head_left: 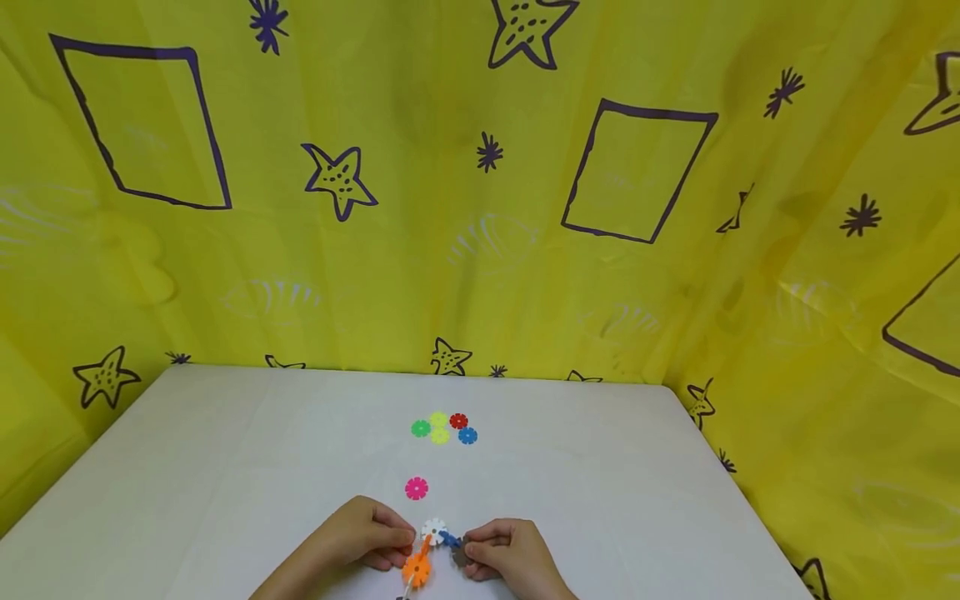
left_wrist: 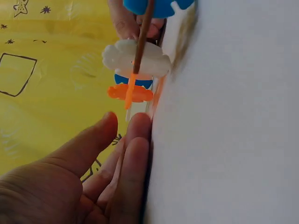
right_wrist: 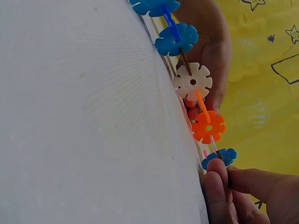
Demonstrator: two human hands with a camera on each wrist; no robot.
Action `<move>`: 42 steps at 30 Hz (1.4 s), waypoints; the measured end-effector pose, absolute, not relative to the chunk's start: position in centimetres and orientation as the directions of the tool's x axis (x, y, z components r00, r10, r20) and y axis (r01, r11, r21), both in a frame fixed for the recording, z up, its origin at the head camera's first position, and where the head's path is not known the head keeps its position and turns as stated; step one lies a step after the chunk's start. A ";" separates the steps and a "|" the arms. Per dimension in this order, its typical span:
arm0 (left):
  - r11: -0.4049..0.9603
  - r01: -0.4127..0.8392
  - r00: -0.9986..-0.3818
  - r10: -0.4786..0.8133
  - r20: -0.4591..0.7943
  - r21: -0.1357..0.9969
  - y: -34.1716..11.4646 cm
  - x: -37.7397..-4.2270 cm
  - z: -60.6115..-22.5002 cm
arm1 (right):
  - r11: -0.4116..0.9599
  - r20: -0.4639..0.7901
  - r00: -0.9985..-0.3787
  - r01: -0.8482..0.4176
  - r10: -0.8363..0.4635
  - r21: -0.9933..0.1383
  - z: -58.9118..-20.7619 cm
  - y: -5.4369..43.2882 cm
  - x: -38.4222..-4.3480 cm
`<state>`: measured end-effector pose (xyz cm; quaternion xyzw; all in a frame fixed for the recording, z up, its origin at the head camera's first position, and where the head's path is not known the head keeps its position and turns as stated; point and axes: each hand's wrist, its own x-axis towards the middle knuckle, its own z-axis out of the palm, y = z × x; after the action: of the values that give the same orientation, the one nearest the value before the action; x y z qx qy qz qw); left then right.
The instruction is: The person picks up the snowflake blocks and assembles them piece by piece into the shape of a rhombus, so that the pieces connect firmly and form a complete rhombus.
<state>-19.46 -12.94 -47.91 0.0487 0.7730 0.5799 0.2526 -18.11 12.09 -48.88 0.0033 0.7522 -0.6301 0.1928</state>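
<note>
A chain of notched plastic snowflake discs runs between the hands in the head view. It includes a white disc (head_left: pixel 433 530), an orange disc (head_left: pixel 416 571) and a blue disc (head_left: pixel 449 539). My right hand (head_left: pixel 516 550) pinches a dark brownish disc (head_left: pixel 459 553) at the chain's end, joined to the blue one; the fingertips hide much of it in the right wrist view. My left hand (head_left: pixel 365 535) is beside the orange disc. In the left wrist view, the thumb (left_wrist: pixel 106 133) stands apart from the fingers (left_wrist: pixel 136 158), with nothing between them.
A loose pink disc (head_left: pixel 416 488) lies on the white table (head_left: pixel 300 450) ahead of the hands. Farther back is a cluster with a green disc (head_left: pixel 421 428), a red disc (head_left: pixel 459 421), a blue disc (head_left: pixel 468 436) and yellow ones. A yellow patterned curtain (head_left: pixel 420 275) encloses the table.
</note>
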 end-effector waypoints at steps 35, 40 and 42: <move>0.255 -0.290 -0.875 0.321 -0.363 0.923 -10.9 -21.3 -47.6 | 0.106 -0.190 -0.952 0.169 -0.241 -0.980 -48.8 13.3 -22.5; 0.258 -0.291 -0.876 0.315 -0.365 0.921 -10.9 -21.2 -47.8 | 0.107 -0.190 -0.952 0.169 -0.239 -0.980 -48.7 13.2 -22.3; 0.265 -0.295 -0.876 0.310 -0.371 0.918 -10.9 -21.2 -47.9 | 0.112 -0.195 -0.951 0.172 -0.239 -0.979 -48.7 13.2 -22.2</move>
<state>-21.21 -10.88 -47.93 0.0049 0.7551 0.6063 0.2493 -22.24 13.22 -48.65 -0.0228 0.7295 -0.6660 0.1542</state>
